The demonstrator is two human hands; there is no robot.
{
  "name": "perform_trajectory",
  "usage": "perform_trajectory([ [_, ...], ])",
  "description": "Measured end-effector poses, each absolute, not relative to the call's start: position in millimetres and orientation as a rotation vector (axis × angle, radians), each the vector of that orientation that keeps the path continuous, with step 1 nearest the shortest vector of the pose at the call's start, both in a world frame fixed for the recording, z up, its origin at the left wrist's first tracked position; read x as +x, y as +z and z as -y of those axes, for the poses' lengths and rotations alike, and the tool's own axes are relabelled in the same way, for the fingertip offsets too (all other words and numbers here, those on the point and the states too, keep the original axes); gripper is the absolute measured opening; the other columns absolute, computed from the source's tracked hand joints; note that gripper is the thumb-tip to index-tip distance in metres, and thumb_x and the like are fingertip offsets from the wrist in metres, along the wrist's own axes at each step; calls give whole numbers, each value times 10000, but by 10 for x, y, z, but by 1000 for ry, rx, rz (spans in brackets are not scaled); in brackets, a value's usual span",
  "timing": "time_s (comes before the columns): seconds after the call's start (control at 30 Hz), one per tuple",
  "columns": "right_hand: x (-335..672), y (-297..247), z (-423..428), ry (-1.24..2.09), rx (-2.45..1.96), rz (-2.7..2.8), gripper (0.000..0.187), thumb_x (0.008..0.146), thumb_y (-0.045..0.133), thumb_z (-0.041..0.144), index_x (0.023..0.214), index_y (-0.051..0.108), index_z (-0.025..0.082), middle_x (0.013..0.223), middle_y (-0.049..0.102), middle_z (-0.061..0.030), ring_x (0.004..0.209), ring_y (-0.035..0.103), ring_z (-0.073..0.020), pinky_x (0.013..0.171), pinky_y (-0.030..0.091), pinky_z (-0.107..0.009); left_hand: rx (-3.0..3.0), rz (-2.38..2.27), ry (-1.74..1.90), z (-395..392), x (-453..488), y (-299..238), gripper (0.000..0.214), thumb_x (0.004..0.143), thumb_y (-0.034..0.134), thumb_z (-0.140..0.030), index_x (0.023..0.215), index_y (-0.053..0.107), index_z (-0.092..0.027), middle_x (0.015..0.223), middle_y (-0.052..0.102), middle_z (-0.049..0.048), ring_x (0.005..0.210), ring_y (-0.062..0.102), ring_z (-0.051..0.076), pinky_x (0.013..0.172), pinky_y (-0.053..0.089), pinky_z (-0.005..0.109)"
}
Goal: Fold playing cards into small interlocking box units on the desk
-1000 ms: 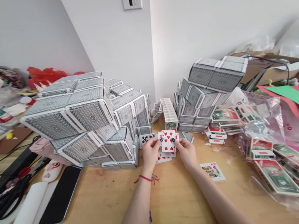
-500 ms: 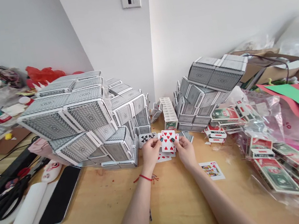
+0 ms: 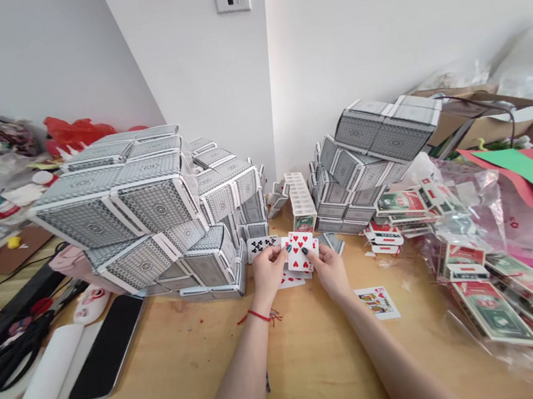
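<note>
My left hand (image 3: 268, 275) and my right hand (image 3: 329, 269) are closed together on a red hearts playing card (image 3: 299, 251), held up just above the wooden table (image 3: 303, 369). Under it lie more red cards (image 3: 290, 281). A clubs card (image 3: 260, 245) lies flat just left of my left hand. A face card (image 3: 377, 303) lies on the table to the right of my right wrist. A big block built of grey-backed cards (image 3: 147, 211) stands left of my hands, and a smaller one (image 3: 372, 162) stands behind on the right.
Red and green card boxes (image 3: 487, 313) and clear plastic bags fill the right side. A black phone (image 3: 105, 350), white paper, black scissors (image 3: 4, 366) and cables lie at the left. Coloured paper sheets (image 3: 531, 181) sit far right. White walls meet in a corner behind.
Both hands keep holding the hearts card in about the same place; the card has tilted slightly. Nothing else has moved.
</note>
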State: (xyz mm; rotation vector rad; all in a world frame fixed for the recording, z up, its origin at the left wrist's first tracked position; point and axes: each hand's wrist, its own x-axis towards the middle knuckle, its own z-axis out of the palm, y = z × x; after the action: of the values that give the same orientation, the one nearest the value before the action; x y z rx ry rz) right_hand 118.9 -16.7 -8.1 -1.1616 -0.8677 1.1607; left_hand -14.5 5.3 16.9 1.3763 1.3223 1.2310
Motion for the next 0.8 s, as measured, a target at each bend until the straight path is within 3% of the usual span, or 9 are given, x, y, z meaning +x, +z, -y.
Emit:
perform_trajectory([
  [0.3, 1205, -45, 173, 1231, -1096, 852, 317, 617, 658, 443, 777, 626, 171, 706, 693, -63, 602, 629, -222, 516, 497, -323, 1193, -1155, 1197, -70, -231, 106, 244, 698, 546, -345, 558, 565, -145, 496, 504, -20, 461, 419, 76, 431, 306, 195],
  [0.53, 1212, -49, 169, 1256, -1041, 808, 299, 614, 680, 395, 799, 633, 164, 706, 692, -51, 578, 628, -203, 525, 494, -320, 861, -890, 986, -84, -280, 151, 209, 603, 670, -320, 654, 613, -126, 555, 548, -6, 460, 447, 58, 416, 288, 181],
  [0.8, 1210, -38, 194, 1259, -1044, 826, 288, 602, 689, 394, 764, 623, 165, 682, 688, -45, 603, 631, -210, 543, 495, -325, 871, -829, 905, -78, -292, 167, 286, 575, 704, -342, 743, 666, -114, 560, 577, 7, 471, 459, 63, 458, 321, 195],
])
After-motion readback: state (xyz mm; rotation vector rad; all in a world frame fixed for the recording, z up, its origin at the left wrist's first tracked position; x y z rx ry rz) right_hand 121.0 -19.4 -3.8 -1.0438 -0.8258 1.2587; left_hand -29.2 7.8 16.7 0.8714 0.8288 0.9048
